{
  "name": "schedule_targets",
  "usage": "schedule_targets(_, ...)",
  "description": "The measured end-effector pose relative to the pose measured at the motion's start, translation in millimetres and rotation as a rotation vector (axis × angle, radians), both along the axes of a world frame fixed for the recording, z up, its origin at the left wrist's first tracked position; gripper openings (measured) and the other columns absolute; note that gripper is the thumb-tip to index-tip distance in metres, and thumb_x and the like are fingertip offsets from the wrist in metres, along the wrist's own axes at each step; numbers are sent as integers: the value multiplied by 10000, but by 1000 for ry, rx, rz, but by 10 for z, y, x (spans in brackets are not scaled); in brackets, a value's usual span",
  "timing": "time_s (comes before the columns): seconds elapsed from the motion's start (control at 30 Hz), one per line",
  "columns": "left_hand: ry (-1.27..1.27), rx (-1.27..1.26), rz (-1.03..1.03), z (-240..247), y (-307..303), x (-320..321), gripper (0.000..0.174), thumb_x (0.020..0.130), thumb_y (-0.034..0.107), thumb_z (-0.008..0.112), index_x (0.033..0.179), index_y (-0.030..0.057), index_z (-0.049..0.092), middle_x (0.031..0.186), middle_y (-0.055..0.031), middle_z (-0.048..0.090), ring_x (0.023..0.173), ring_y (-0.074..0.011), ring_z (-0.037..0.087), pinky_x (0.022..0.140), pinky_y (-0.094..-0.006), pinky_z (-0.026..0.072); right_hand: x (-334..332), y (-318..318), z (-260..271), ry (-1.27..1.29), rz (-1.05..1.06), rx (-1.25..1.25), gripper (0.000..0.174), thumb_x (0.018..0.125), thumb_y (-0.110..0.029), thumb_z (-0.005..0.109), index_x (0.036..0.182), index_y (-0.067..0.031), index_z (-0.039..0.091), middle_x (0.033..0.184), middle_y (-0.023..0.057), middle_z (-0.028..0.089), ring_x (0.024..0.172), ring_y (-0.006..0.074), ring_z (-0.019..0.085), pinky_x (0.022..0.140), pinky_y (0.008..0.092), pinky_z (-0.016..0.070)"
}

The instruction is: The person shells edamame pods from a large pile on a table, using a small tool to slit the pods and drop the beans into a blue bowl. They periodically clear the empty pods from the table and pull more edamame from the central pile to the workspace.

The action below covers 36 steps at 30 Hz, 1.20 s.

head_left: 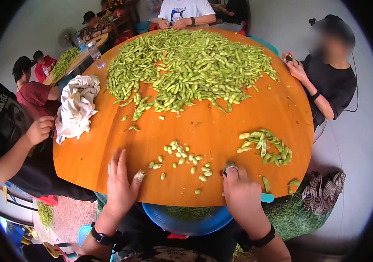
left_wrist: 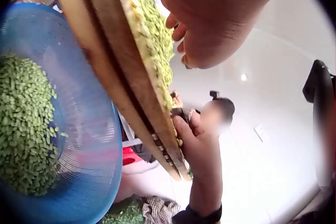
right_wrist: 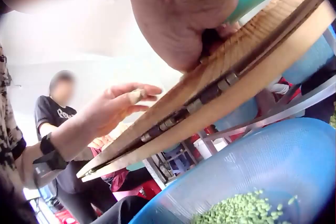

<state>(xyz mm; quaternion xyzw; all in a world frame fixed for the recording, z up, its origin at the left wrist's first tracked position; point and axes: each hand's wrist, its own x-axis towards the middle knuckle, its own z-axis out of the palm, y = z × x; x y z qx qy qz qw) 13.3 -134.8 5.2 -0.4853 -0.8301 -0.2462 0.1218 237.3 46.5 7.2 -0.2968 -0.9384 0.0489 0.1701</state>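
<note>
My left hand is over the table's near edge at left, fingers extended and holding nothing, with a pale covering on the thumb tip. My right hand is curled at the near edge, gripping a turquoise-handled tool; its working end is mostly hidden by the fingers. One right fingertip also has a covering. Between the hands lie loose shelled green beans. Beyond my right hand is a small group of pods. Below the edge, a blue basin holds many shelled beans.
A large heap of bean pods covers the far half of the round wooden table. A crumpled white cloth and a plastic bottle are at left. Other people sit around it. A checked cloth lies at lower right.
</note>
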Motion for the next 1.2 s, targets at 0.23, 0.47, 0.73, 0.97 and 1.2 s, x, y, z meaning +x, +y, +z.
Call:
schedule_targets(0.23, -293, -169, -255, -17, 389, 63, 838, 852, 271, 649, 1439, -68, 157, 1448, -291, 279, 1358, -427, 267, 1127, -449, 236, -509, -78, -17, 6, 98, 31, 141, 816, -74, 524, 944, -13, 532, 796, 130, 553, 605, 269, 607, 496, 355, 495)
schedule_targets(0.47, -765, 22, -604, -91, 909, -277, 601, 979, 378, 410, 1383, -62, 339, 1434, -224, 365, 1353, -336, 327, 1126, -396, 242, -94, 113, 206, 216, -86, -50, 219, 770, -46, 614, 983, 2, 592, 811, 160, 606, 607, 343, 601, 518, 413, 490)
schedule_targets(0.73, -1229, 237, -712, -89, 875, -541, 766, 976, 568, 236, 1300, -95, 445, 1395, -195, 428, 1329, -282, 367, 1142, -402, 216, -43, 197, -99, 61, -275, 73, 227, 781, -48, 587, 1002, 5, 587, 754, 154, 584, 572, 331, 594, 489, 395, 486)
schedule_targets(0.97, -1068, 143, -661, -7, 724, -483, 707, 989, 536, 238, 1283, -61, 475, 1400, -187, 419, 1333, -281, 358, 1131, -394, 216, -481, 204, 266, 355, -53, -220, 114, 832, -60, 574, 932, -8, 561, 682, 159, 565, 553, 314, 590, 475, 384, 460)
schedule_targets(1.2, -717, 65, -576, -24, 904, -554, 635, 998, 483, 279, 1235, -58, 514, 1369, -194, 451, 1302, -314, 396, 1091, -400, 275, 156, 329, 410, 288, -111, -203, 108, 788, -32, 629, 859, -10, 551, 754, 196, 573, 689, 398, 579, 572, 422, 463)
